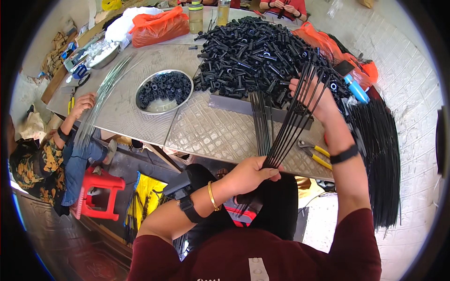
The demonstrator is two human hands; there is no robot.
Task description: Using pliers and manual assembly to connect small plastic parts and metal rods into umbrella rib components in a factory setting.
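Note:
My left hand (255, 175) is closed round the lower ends of a bundle of thin black rods (291, 129). The rods fan out upward and lean to the right. Behind their upper ends is my right hand (315, 97), its fingers curled beside the heap of black tubular plastic parts (262, 56). The rods partly cover these fingers, and what they hold cannot be made out. More thin rods (260, 119) lean on a grey bar (229, 103) at the heap's near edge. Yellow-handled pliers (316, 152) lie on the table below my right forearm.
A metal bowl (174, 108) of small black rings stands left of the heap. At far left, a seated person's hand (84, 103) touches pale thin rods (105, 91). Long black rods (382, 159) hang over the right edge, near a blue tube (356, 89). A red stool (101, 192) stands below.

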